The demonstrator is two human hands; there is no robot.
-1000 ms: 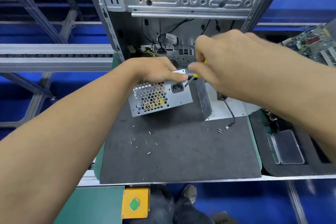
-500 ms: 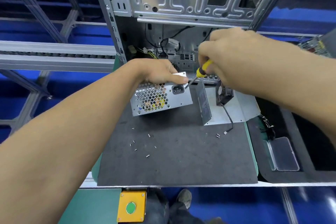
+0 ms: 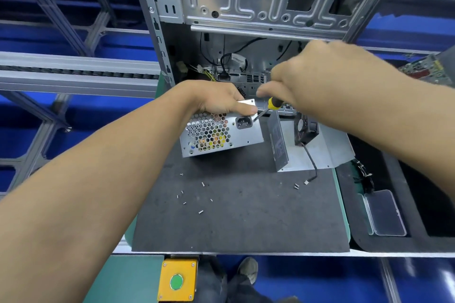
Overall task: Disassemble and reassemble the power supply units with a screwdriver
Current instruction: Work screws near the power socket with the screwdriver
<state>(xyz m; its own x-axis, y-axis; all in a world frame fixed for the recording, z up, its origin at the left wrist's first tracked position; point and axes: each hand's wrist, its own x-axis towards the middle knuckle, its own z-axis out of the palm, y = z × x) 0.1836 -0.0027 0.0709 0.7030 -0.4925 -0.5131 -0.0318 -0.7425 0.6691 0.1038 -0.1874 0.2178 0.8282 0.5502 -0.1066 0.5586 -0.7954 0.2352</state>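
Both hands [image 3: 221, 99] [image 3: 317, 76] crowd power supply's [image 3: 221, 133] top-right edge.

No text, brand, number or sign can be read anywhere in the view. A label with dark print sits on the upright grey cover [image 3: 278, 141] just right of the power supply unit [image 3: 221, 134], but its print is too small and blurred to make out.
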